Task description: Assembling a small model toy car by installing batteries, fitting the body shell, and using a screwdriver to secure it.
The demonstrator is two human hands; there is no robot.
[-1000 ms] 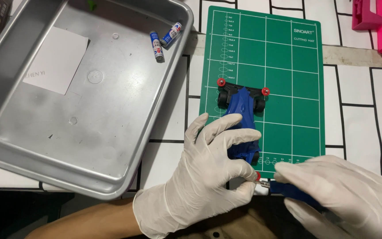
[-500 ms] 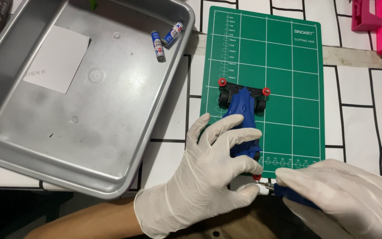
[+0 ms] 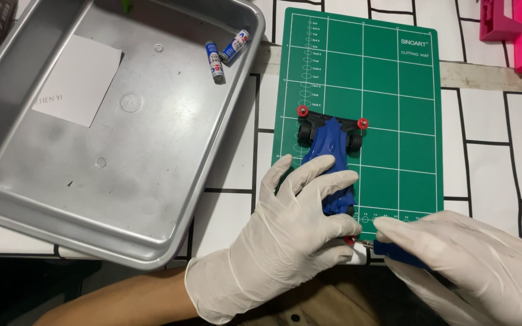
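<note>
Your left hand (image 3: 291,232), in a white glove, lies lower centre of the frame, fingers spread and curled over the rear of the blue toy race car (image 3: 328,163), pinning it down. The car sits on the green cutting mat (image 3: 394,90), nose toward the top of the frame, with black wheels and red rollers at the front corners.

Your right hand (image 3: 472,265), also gloved, lies lower right, fingers closed around a blue-handled tool (image 3: 394,250); its tip meets the car's rear end beside a small red part.

Upper left of the frame: a metal tray (image 3: 122,199) holding two batteries (image 3: 225,51) near its top edge and a white paper card (image 3: 77,78).

Upper right corner: a pink object (image 3: 515,27) on the white tiled surface.
</note>
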